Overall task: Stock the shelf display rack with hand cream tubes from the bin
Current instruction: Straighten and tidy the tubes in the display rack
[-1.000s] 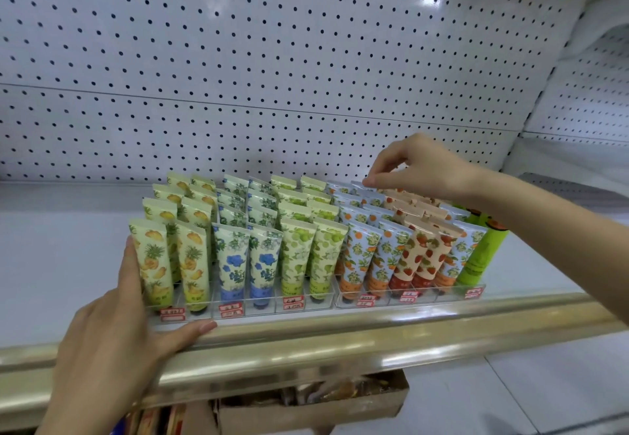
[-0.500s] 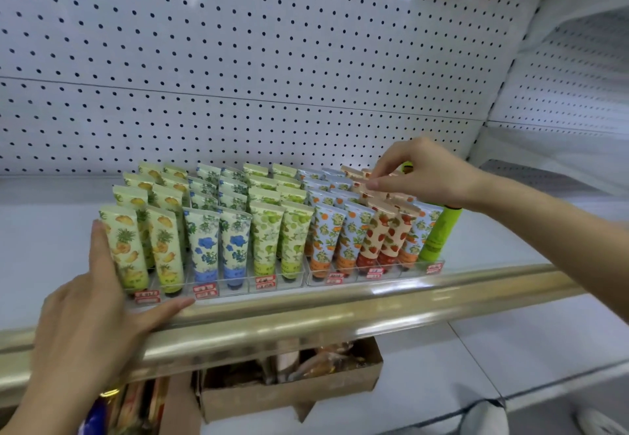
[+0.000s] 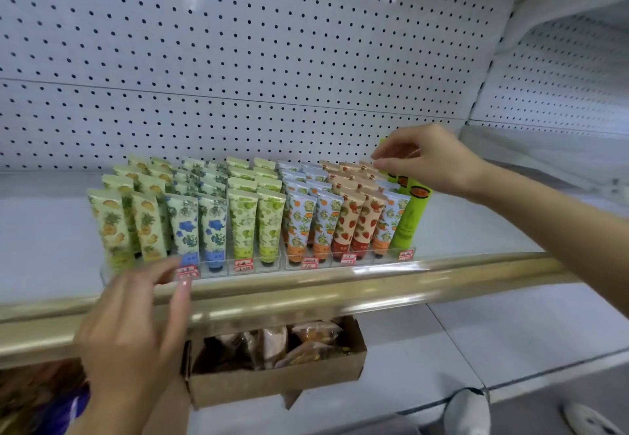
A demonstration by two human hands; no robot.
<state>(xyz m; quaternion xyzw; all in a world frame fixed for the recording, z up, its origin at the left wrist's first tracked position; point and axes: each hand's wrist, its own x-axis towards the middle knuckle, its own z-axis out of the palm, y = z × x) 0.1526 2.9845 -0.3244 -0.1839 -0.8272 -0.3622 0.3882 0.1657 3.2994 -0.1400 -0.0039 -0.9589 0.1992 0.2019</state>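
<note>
A clear display rack [image 3: 258,266] on the white shelf holds several rows of hand cream tubes: pineapple-print [image 3: 109,227], blue-flower [image 3: 185,227], green-print [image 3: 241,223], orange-print [image 3: 299,223], strawberry-print [image 3: 347,227], and plain lime-green tubes [image 3: 410,220] at the right end. My right hand [image 3: 429,158] hovers over the back right corner, thumb and forefinger slightly apart at the tops of the rear strawberry tubes, with nothing visible between them. My left hand [image 3: 136,325] is blurred, fingers spread, just in front of the rack's front left corner and over the rail.
A gold rail [image 3: 340,295] runs along the shelf's front edge. Below it sits a cardboard bin [image 3: 272,383] with packets inside. White pegboard [image 3: 238,60] backs the shelf. A white shoe [image 3: 466,410] shows on the floor at lower right.
My left hand has come off the rack's left pineapple tubes and spread open in front. My right hand has shifted right along the back row towards the lime-green tubes.
</note>
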